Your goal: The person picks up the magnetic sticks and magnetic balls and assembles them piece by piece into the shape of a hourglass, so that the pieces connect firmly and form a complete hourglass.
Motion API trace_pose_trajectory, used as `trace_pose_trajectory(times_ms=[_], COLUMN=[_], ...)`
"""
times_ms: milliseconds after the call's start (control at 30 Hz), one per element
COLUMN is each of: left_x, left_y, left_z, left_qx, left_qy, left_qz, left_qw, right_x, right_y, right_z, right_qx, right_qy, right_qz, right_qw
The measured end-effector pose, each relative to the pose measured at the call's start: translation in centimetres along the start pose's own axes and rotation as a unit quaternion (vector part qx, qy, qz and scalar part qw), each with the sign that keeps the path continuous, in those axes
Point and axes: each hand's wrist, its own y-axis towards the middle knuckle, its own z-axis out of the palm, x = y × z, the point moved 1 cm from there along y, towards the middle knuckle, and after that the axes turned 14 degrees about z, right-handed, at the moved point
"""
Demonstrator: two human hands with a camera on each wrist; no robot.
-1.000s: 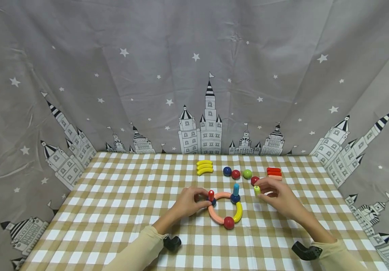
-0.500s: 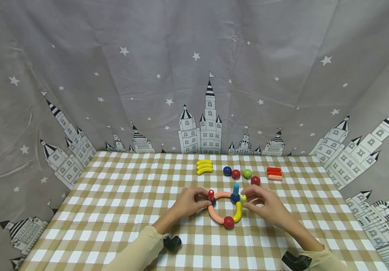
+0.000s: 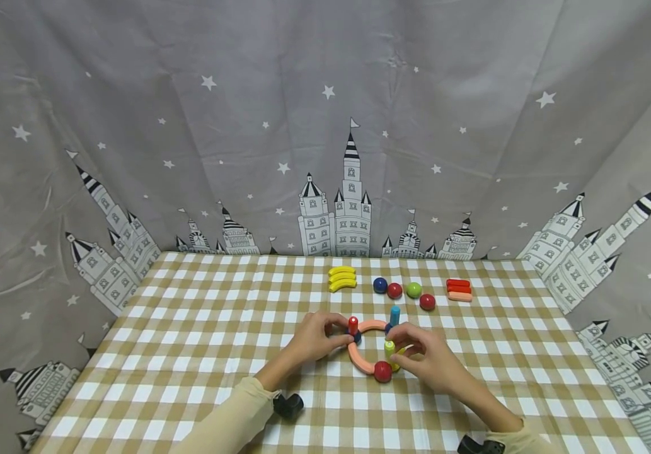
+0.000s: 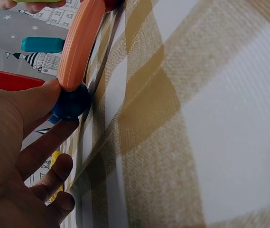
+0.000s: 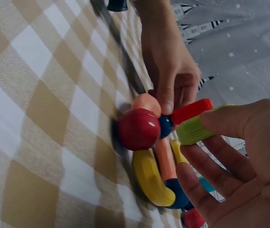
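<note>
A ring of curved bars and balls lies on the checked cloth. My left hand (image 3: 316,337) pinches its left dark blue ball (image 4: 73,103) between thumb and finger; a red stick (image 3: 353,325) stands on that ball. My right hand (image 3: 432,360) pinches a light green stick (image 5: 194,129) upright, just above the ring near the red ball (image 5: 138,129). A light blue stick (image 3: 395,315) stands on the ring's other blue ball, partly hidden by the right hand. Two salmon curved bars (image 3: 361,359) and a yellow curved bar (image 5: 150,179) join the balls.
Behind the ring lie several yellow curved bars (image 3: 342,279), a blue ball (image 3: 380,285), a green ball (image 3: 414,290) and two loose red balls (image 3: 427,302). Red and salmon bars (image 3: 459,290) lie farther right. A grey printed curtain (image 3: 325,126) hangs beyond the table.
The right hand has carried the light green stick leftward and nearer to the front, from beside the loose red ball to above the ring by its red ball. The left hand has stayed put.
</note>
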Motion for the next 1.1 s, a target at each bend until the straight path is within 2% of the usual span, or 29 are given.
trace_pose_trajectory(times_ms=[133,400,800,1100], left_x=[-0.1,-0.5,-0.4,-0.3], left_y=[0.0,0.0,0.0,0.0], left_z=[0.0,-0.1,0.1,0.1], left_qx=[-0.001,-0.002,-0.008,-0.005], left_qy=[0.001,0.004,0.001,0.005], left_qz=[0.006,0.007,0.003,-0.006], left_qw=[1.0000,1.0000,1.0000,1.0000], right_x=[-0.3,-0.5,-0.6,-0.5], right_y=[-0.1,-0.4,-0.6,-0.8], right_z=[0.7,1.3,1.7,1.7], right_qx=[-0.004,-0.002,-0.019,-0.013], right_qy=[0.005,0.013,-0.005,0.008], right_qz=[0.002,0.039,0.044,0.029], right_qw=[1.000,0.999,0.999,0.999])
